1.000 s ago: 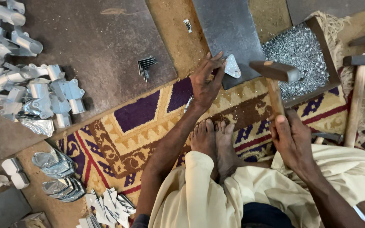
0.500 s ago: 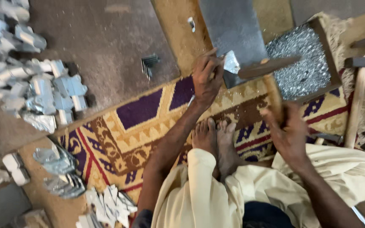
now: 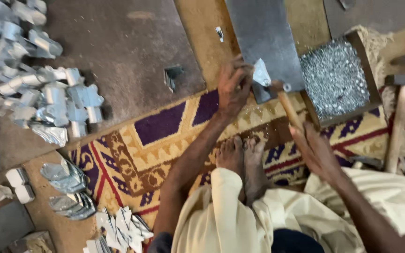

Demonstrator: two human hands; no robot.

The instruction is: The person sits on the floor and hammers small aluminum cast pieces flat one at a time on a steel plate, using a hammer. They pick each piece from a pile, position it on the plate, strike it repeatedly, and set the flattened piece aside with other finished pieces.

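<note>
**Metal piece pinned on a steel plate under the hammer**

Steel head of the wooden-handled hammer (image 3: 284, 100) was blurred, its shape hard to make out where it met the grey steel plate (image 3: 263, 33). Its handle ran diagonally, head pointing up and left, butt down and right inside the right hand (image 3: 317, 152), which was closed round it. The left hand (image 3: 233, 86) pinched the small bent piece of shiny sheet metal (image 3: 261, 74) against the plate's near edge, fingertips partly hidden behind it. Just beside, a wooden tray of small silvery bits (image 3: 336, 77) rested; a second hammer (image 3: 399, 112) was cut off at the frame's right.
</note>
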